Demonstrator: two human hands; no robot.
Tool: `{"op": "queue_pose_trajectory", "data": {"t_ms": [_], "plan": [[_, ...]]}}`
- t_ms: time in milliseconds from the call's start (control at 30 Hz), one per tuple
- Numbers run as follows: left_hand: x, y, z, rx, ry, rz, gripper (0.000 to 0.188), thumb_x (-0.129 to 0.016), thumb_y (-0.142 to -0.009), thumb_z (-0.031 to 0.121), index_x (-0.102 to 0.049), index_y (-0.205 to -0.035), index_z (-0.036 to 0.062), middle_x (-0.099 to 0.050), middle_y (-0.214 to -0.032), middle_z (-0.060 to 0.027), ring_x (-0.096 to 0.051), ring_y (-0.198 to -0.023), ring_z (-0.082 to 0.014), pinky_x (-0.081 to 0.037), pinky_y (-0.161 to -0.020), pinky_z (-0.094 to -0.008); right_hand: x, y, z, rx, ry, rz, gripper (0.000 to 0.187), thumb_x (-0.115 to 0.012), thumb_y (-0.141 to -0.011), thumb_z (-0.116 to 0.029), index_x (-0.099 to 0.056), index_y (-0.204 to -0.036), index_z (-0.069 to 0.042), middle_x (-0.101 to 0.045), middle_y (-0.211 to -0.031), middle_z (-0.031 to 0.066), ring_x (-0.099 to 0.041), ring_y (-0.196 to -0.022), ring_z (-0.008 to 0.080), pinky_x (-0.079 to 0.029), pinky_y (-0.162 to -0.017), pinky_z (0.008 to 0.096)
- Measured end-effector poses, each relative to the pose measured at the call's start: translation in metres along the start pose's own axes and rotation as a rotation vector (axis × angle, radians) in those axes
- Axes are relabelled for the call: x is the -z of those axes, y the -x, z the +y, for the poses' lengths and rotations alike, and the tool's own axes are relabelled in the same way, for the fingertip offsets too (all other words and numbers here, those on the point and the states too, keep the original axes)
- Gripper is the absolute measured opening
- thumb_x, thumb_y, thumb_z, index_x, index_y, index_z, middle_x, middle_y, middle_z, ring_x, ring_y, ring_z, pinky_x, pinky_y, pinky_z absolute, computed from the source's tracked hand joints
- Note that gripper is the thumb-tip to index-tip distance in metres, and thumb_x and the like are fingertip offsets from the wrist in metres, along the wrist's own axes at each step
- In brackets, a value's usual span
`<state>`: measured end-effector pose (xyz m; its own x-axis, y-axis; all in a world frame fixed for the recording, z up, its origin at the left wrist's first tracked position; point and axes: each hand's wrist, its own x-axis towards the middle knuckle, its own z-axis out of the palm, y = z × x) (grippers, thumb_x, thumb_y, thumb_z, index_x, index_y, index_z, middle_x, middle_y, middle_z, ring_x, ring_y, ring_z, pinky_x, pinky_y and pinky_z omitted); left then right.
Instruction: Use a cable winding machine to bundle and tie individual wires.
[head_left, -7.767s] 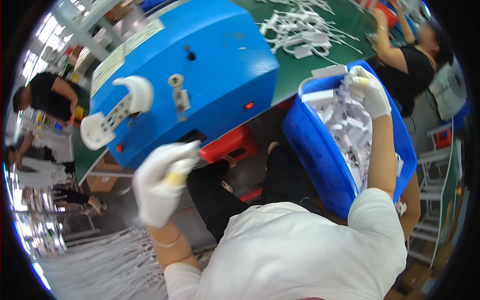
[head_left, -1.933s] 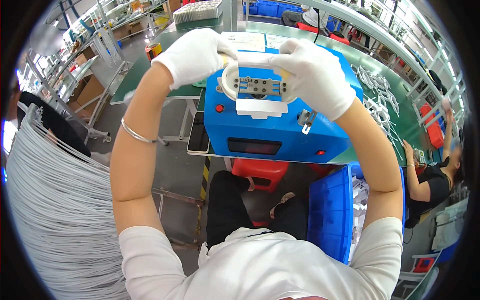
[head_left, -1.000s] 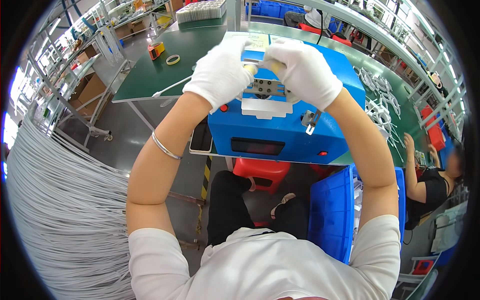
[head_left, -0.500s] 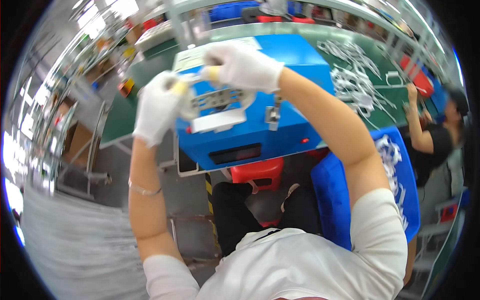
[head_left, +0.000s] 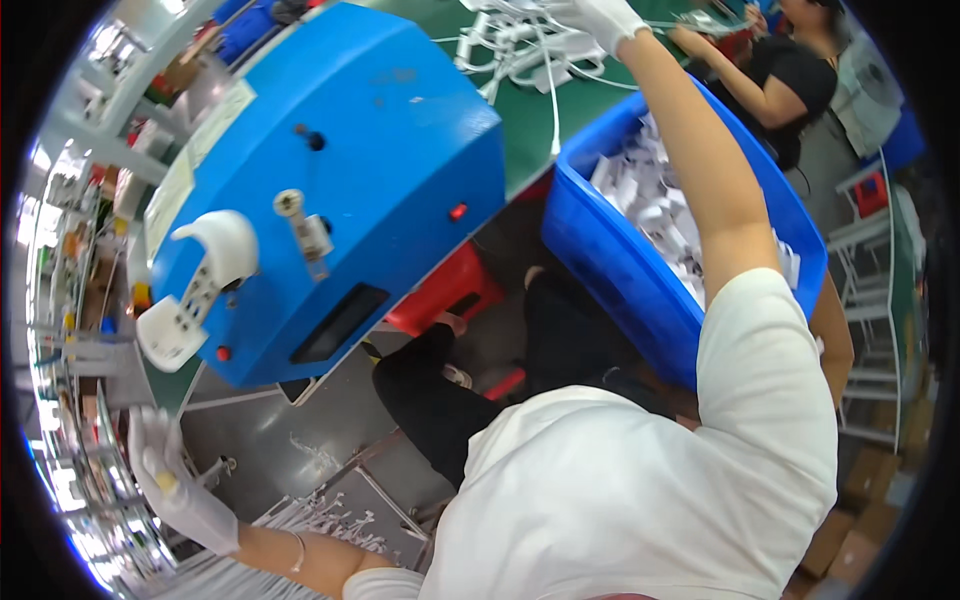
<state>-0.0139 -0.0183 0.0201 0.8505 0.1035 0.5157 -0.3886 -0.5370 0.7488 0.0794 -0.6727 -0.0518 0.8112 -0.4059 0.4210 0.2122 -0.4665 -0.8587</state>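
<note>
My left hand (head_left: pixel 178 485), in a white glove with a yellowish fingertip, hangs off the near left corner of a blue machine (head_left: pixel 400 120). Its fingers are loosely curved and apart, with nothing seen in them. At the top edge of the picture my gloved right hand (head_left: pixel 598 18) reaches to a pile of white cables (head_left: pixel 530 50) on the green table. Its fingertips are partly cut off there, so a grip cannot be made out. On the machine's front sit a white curved fixture (head_left: pixel 228 250) and a small metal clamp (head_left: pixel 304 235).
A blue bin (head_left: pixel 620 255) of white plastic parts stands right of my legs, under my right arm. A red stool (head_left: pixel 455 290) is below the machine. Thin white strips (head_left: pixel 320 525) lie low at left. At the upper right sits another person (head_left: pixel 770 85).
My hands have parted from the machine's front: the left came down and left, the right went over to the cable pile. The whole view has swung to the right.
</note>
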Motion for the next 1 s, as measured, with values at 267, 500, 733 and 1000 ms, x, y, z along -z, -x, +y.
{"op": "queue_pose_trajectory", "data": {"t_ms": [267,500,733,1000], "plan": [[0.017,0.044,-0.062,0.343,-0.016,0.17,0.046,-0.039,-0.101,0.03,-0.049,-0.131,-0.0029,-0.053,-0.128,-0.0199,-0.056,-0.114,-0.0288,-0.046,-0.098,-0.0371,0.06,0.221,0.154,-0.615,1.064,-0.985,0.051,-0.065,-0.072,-0.02,-0.06,-0.121,-0.005,-0.065,-0.109,0.0187,-0.063,-0.101,0.0338,-0.051,-0.084,0.0403],[-0.012,0.021,-0.02,0.106,0.008,0.089,0.037,-0.043,-0.101,0.022,-0.053,-0.126,-0.0042,-0.058,-0.121,-0.0183,-0.058,-0.109,-0.0237,-0.049,-0.094,-0.0337,0.083,0.233,0.149,-0.53,0.932,-0.42,0.038,-0.059,-0.081,-0.015,-0.061,-0.119,-0.009,-0.064,-0.111,0.0184,-0.063,-0.1,0.0343,-0.049,-0.087,0.0394],[-0.082,0.034,0.03,-0.147,0.151,-0.028,0.025,-0.055,-0.095,0.016,-0.063,-0.108,-0.004,-0.067,-0.098,-0.0141,-0.065,-0.08,-0.0187,-0.053,-0.073,-0.028,0.103,0.145,0.024,-0.467,0.352,-0.184,0.025,-0.058,-0.088,-0.013,-0.066,-0.107,0.001,-0.064,-0.079,0.0035,-0.058,-0.065,0.0112,-0.045,-0.058,0.0248],[-0.144,0.045,0.071,-0.113,0.329,-0.58,0.043,-0.077,-0.078,0.018,-0.061,-0.114,-0.0003,-0.065,-0.096,-0.0102,-0.064,-0.082,-0.0152,-0.052,-0.077,-0.0273,-0.036,0.15,-0.158,-0.272,-0.202,-0.509,0.035,-0.059,-0.085,-0.017,-0.059,-0.113,0.004,-0.061,-0.075,0.0072,-0.051,-0.047,0.0082,-0.039,-0.042,0.0197]]}}
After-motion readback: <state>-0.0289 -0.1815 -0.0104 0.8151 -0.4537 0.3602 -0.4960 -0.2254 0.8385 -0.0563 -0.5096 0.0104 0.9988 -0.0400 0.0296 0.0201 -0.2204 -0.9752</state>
